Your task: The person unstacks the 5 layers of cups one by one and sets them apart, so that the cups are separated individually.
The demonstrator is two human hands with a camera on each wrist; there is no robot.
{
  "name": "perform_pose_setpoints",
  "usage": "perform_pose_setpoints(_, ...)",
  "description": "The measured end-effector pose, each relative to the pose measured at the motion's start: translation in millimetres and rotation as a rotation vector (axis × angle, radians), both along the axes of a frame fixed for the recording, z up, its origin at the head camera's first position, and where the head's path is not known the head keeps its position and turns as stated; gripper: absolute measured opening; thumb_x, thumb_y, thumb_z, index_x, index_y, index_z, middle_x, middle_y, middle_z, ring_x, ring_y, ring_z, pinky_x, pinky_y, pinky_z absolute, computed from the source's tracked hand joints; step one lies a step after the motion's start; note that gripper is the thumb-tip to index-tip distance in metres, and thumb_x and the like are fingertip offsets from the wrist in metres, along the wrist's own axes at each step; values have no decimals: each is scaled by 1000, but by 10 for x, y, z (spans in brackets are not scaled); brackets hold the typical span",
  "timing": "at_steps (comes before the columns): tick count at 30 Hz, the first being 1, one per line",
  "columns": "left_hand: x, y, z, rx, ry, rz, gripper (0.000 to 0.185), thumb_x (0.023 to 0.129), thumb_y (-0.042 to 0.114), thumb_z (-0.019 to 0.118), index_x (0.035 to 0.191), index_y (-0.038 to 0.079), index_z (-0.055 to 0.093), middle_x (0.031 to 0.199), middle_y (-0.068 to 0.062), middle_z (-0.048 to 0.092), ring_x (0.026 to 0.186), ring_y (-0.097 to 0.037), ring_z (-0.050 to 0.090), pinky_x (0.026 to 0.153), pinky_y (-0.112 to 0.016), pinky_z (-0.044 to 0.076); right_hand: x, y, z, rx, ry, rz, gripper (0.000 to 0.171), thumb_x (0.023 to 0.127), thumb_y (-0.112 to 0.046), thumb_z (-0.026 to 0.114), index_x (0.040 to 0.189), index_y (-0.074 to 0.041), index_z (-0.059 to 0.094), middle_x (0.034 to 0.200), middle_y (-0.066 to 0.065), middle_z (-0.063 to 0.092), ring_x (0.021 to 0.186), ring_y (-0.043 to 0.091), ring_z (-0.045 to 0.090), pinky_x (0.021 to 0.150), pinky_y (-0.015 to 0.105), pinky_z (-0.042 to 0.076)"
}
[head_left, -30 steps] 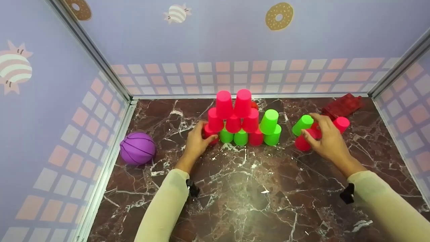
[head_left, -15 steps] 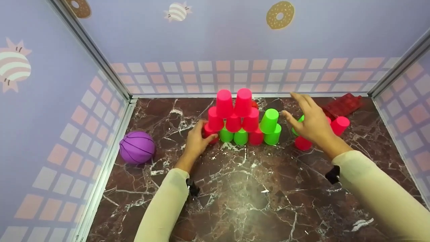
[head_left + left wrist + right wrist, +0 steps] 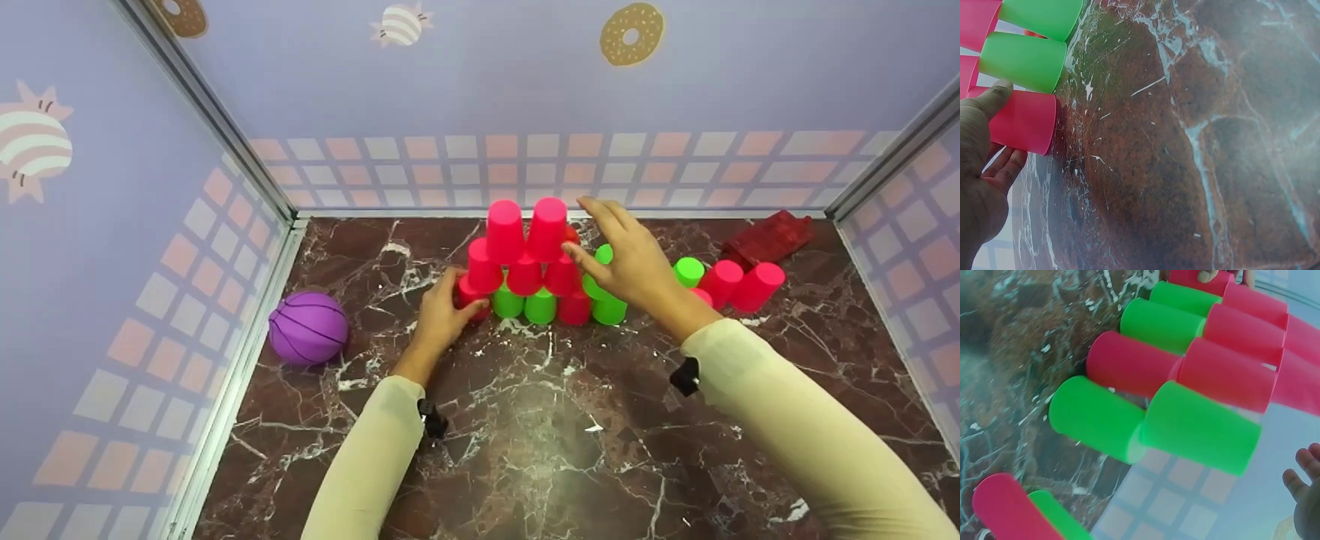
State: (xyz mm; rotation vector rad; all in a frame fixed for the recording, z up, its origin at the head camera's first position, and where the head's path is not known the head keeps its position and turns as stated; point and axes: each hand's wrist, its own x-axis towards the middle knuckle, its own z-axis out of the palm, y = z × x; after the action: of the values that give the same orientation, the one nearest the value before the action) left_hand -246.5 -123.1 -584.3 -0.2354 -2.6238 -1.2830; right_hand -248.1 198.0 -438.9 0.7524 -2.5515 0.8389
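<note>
Upside-down pink and green cups form a stepped wall. My left hand [image 3: 441, 315] grips the pink cup [image 3: 1024, 121] at the left end of the bottom row, thumb on the near side and fingers behind. Two pink cups stand on the top row, among them the right one [image 3: 547, 229]. My right hand [image 3: 630, 262] hovers at the wall's right side with fingers spread and nothing in it. It partly hides the green cup [image 3: 1202, 427] at the right end of the second row. In the right wrist view, its fingertips are apart from the cups.
Several loose cups, among them a pink cup [image 3: 759, 286] and a green cup [image 3: 688, 271], stand to the right. Behind them lies a dark red, bag-like item [image 3: 769, 238]. A purple ball [image 3: 308, 328] sits at left. Patterned wall panels [image 3: 480, 75] enclose the marbled surface [image 3: 525, 435].
My right hand has left the loose cups and moved left to the upper right of the wall, fingers spread. The left hand keeps its grip on the end cup.
</note>
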Motion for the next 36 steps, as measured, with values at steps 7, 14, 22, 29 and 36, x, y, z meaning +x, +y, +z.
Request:
perform_pose_setpoints(7,7,2,5,1,2,-9,56,89,21,93,133,7,63,128,-20,77,119,-38,77,104,-50,63,-36,-133,16,-14,15,39,63,107,-37,75,160,-10,55,145,20,66,113,43,72,103,59,60)
perform_pose_setpoints(14,11,5,11,6,-16,-7,56,88,22,93,134,7,63,130,-20,76,121,-39,76,107,-50,62,-66,-215,-16,-39,9,40,58,106,-38,76,157,-14,60,147,17,68,90,37,74,91,55,62)
perform_pose_setpoints(22,21,6,23,10,-15,-9,56,89,21,93,135,7,63,131,-20,76,122,-39,75,108,-50,61,-78,-296,-64,-62,5,21,64,102,-37,80,158,-15,58,143,16,71,91,35,75,84,50,66)
perform_pose_setpoints(29,12,0,27,5,-5,-6,57,88,21,93,134,6,63,128,-21,77,118,-38,77,103,-51,63,-95,-345,-90,-94,11,16,62,102,-38,79,155,-13,58,133,17,72,102,36,74,92,51,64)
perform_pose_setpoints(36,9,6,27,7,-11,-4,57,88,22,93,134,6,63,129,-21,77,118,-38,77,103,-50,63,-119,-358,-90,-122,41,34,57,103,-32,79,151,-8,59,128,18,72,100,37,75,89,49,66)
